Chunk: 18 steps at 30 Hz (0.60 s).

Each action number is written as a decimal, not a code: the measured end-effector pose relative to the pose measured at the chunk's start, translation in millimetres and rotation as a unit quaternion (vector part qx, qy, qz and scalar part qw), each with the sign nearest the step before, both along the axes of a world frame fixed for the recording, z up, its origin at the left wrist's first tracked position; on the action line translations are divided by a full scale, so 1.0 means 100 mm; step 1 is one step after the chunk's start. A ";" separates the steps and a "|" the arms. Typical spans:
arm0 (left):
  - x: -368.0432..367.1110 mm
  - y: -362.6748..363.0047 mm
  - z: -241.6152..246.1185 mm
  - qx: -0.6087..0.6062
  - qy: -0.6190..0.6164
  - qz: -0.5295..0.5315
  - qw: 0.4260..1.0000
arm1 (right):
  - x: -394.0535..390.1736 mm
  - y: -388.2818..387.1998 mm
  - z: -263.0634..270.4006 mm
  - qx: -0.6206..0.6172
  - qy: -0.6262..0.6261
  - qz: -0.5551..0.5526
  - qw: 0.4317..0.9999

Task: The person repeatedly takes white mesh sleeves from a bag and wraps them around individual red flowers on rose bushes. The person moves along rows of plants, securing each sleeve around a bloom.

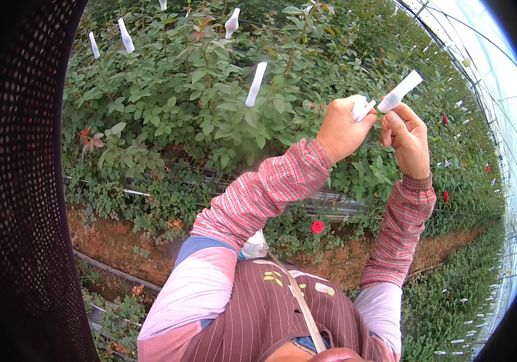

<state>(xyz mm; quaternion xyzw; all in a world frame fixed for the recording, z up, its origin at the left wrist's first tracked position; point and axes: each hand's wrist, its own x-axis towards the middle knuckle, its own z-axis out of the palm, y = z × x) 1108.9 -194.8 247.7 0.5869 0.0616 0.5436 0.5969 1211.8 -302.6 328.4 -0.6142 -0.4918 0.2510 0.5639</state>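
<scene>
My left hand (pixel 346 124), at the upper right over the rose bushes, is closed around a small bunch of white mesh sleeves (pixel 361 110). Just to its right, my right hand (pixel 405 131) has thumb and fingers pinched together at the lower end of another white mesh sleeve (pixel 399 92), which tilts up to the right. Whether the fingers pinch the sleeve or the stem under it cannot be told. A white mesh sleeve (pixel 256 84) stands on a rose plant left of my hands, and several more cap stems farther back.
Dense rose bushes (pixel 172 95) fill the bed before me. A red rose (pixel 317 227) sits low, near a grey rail (pixel 335 204). Below runs a bare soil bank (pixel 118 235). A white bag (pixel 254 246) hangs at my waist; greenhouse film (pixel 489 50) curves at the right.
</scene>
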 end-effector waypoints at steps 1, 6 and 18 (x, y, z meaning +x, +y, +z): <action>-0.01 0.01 0.00 -0.002 0.003 -0.006 1.000 | 0.00 -0.01 -0.01 -0.007 -0.010 -0.036 0.999; -0.05 0.03 0.01 0.009 0.020 -0.009 1.000 | -0.06 -0.02 -0.07 0.024 -0.111 -0.057 0.992; -0.09 0.03 0.03 0.047 0.047 0.038 0.997 | -0.22 -0.05 0.10 -0.031 -0.180 -0.080 0.980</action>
